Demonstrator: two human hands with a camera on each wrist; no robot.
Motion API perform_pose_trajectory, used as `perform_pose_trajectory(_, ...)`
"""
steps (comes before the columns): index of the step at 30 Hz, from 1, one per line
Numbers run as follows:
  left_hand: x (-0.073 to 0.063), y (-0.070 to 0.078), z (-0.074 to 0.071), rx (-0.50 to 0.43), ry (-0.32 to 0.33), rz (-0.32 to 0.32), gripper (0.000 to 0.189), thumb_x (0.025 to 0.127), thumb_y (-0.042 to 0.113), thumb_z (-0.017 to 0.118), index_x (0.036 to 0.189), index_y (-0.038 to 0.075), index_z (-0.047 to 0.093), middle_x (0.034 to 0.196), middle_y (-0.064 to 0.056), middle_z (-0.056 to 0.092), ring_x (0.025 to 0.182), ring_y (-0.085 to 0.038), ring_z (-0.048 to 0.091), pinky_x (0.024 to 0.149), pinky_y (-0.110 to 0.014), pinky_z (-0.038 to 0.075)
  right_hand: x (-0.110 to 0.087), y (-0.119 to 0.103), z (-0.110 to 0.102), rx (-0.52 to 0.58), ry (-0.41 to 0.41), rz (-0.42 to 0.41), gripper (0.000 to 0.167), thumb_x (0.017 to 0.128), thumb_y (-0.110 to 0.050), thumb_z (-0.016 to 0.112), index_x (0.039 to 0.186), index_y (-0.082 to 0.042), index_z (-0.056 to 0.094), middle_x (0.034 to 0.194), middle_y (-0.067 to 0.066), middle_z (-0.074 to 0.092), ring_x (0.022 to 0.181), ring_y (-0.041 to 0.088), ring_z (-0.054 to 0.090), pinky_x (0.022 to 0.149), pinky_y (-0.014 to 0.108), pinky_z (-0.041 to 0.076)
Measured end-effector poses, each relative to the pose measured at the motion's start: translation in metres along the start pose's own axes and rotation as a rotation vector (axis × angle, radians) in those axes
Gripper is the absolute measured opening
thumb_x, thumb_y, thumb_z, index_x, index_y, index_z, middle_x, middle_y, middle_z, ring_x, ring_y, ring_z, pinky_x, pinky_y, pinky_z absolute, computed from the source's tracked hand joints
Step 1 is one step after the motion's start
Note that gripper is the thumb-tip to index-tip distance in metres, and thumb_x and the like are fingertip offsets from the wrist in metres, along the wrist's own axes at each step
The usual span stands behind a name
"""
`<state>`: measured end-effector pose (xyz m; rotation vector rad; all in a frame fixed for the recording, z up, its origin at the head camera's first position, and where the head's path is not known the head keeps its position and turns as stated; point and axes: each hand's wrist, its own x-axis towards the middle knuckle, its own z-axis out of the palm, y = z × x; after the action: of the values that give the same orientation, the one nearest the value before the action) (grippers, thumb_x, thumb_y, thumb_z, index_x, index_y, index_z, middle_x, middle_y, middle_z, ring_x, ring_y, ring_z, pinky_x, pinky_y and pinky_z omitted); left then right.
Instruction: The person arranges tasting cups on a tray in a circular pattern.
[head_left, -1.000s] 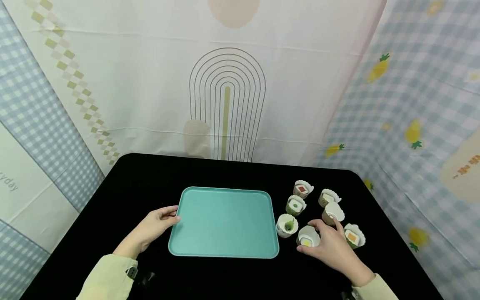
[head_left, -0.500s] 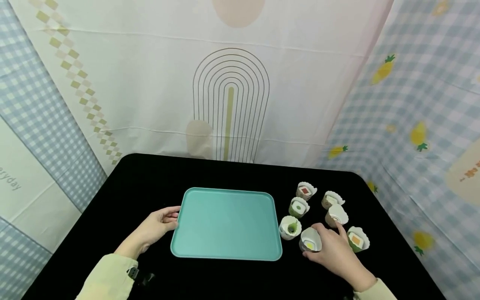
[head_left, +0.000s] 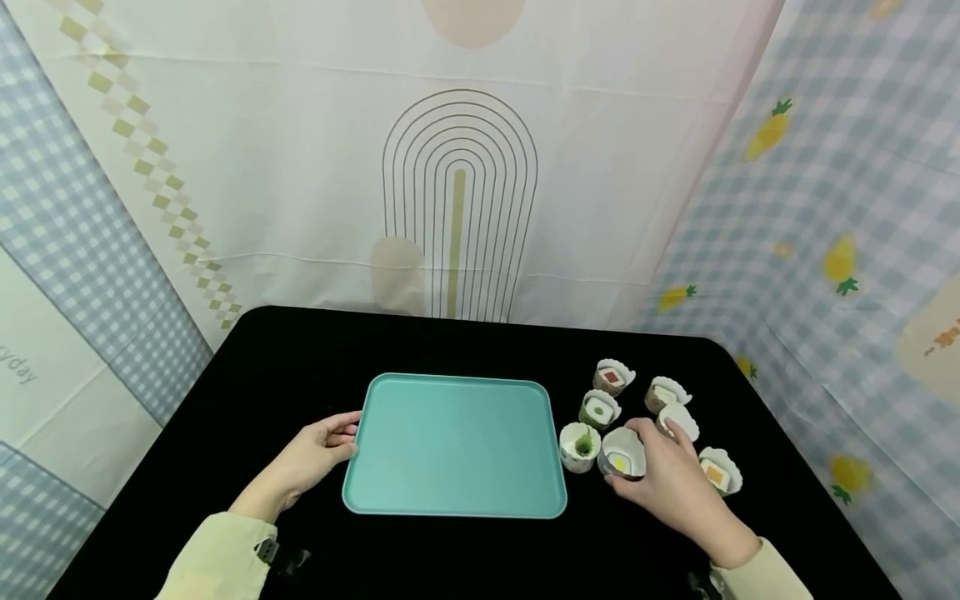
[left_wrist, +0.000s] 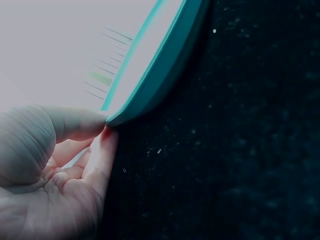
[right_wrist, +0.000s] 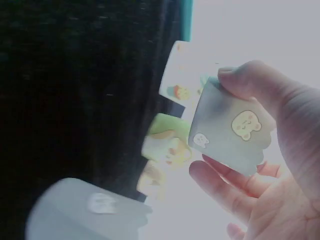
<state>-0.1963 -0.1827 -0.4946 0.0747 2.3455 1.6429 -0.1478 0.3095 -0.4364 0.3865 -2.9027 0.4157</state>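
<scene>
My left hand (head_left: 309, 452) pinches the left rim of a teal tray (head_left: 453, 446); the left wrist view shows the thumb on top and fingers underneath. In my right hand (head_left: 671, 479) is a paper baking cup (head_left: 621, 457), gripped between thumb and fingers. Bear faces are printed on its pale wall (right_wrist: 225, 122), and something white and yellow lies inside. The held cup looks raised a little off the table. Just left of it stands a white cup (head_left: 580, 448) with a green item inside. A pale cup (head_left: 677, 422) sits behind the fingers, partly covered.
Other cups stand right of the tray: one with a red-topped piece (head_left: 612, 378), a green one (head_left: 599, 410), a back-right one (head_left: 666, 394) and one with an orange-topped piece (head_left: 720, 472). The black table (head_left: 450, 554) ends at a patterned curtain (head_left: 315, 167).
My right thumb and fingers have tightened round the cup, and it has moved up and away from me. My left hand stays at the tray's edge, and the tray is still.
</scene>
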Motion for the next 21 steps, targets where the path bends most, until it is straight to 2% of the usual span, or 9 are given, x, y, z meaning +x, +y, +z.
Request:
perform_pose_trajectory(4,-0.001,0.003,0.001,-0.003,-0.009,0.011,0.053,0.097,0.009,0.059,0.147,0.009,0.042,0.125,-0.011,0.053,0.109,-0.023,0.053,0.094,-0.044,0.046,0.005,-0.004,-0.011,0.008,0.027,-0.003,0.067,0.072,-0.027,0.086,0.122,0.001,0.051,0.09,0.007,0.067,0.087,0.03,0.064,0.11,0.055,0.018)
perform_pose_trajectory(5,-0.001,0.004,0.001,-0.007,-0.012,0.015,0.053,0.097,0.009,0.059,0.147,0.009,0.041,0.125,-0.011,0.052,0.109,-0.023,0.052,0.094,-0.044,0.046,0.006,-0.005,-0.014,0.019,0.036,0.0,0.066,0.073,-0.027,0.085,0.123,0.001,0.051,0.09,0.007,0.067,0.087,0.031,0.064,0.108,0.056,0.02)
perform_pose_trajectory(6,-0.001,0.004,0.001,-0.011,-0.015,0.018,0.053,0.097,0.009,0.059,0.147,0.009,0.041,0.125,-0.011,0.052,0.11,-0.023,0.052,0.094,-0.044,0.046,0.007,-0.007,-0.016,0.035,0.045,0.002,0.066,0.074,-0.026,0.084,0.124,0.0,0.05,0.091,0.007,0.067,0.085,0.03,0.064,0.104,0.055,0.028)
perform_pose_trajectory(9,0.0,0.003,0.002,-0.016,-0.012,0.01,0.053,0.097,0.009,0.059,0.147,0.011,0.042,0.125,-0.01,0.052,0.11,-0.023,0.051,0.095,-0.044,0.046,0.01,-0.011,-0.02,0.073,0.052,0.016,0.067,0.078,-0.026,0.081,0.13,-0.001,0.046,0.1,0.012,0.066,0.085,0.028,0.063,0.084,0.047,0.047)
perform_pose_trajectory(12,0.001,0.0,0.002,-0.007,-0.002,0.007,0.053,0.097,0.01,0.059,0.147,0.013,0.042,0.125,-0.008,0.053,0.111,-0.022,0.052,0.095,-0.043,0.046,0.014,-0.018,-0.019,0.104,0.026,0.047,0.073,0.082,-0.028,0.078,0.139,-0.002,0.04,0.116,0.019,0.061,0.089,0.03,0.064,0.066,0.043,0.053)
perform_pose_trajectory(15,0.0,-0.002,0.003,0.005,0.012,0.003,0.052,0.097,0.01,0.059,0.147,0.014,0.042,0.124,-0.008,0.053,0.11,-0.021,0.052,0.095,-0.044,0.045,0.018,-0.026,-0.013,0.124,0.007,0.064,0.076,0.085,-0.032,0.075,0.143,-0.002,0.036,0.13,0.021,0.053,0.099,0.035,0.062,0.073,0.047,0.052)
perform_pose_trajectory(21,-0.004,0.0,0.003,0.011,0.017,0.002,0.053,0.098,0.011,0.058,0.148,0.014,0.041,0.126,-0.008,0.053,0.112,-0.022,0.052,0.097,-0.046,0.044,0.03,-0.047,0.005,0.164,0.025,0.021,0.075,0.086,-0.034,0.074,0.146,-0.009,0.036,0.136,0.018,0.049,0.108,0.034,0.058,0.079,0.046,0.051)
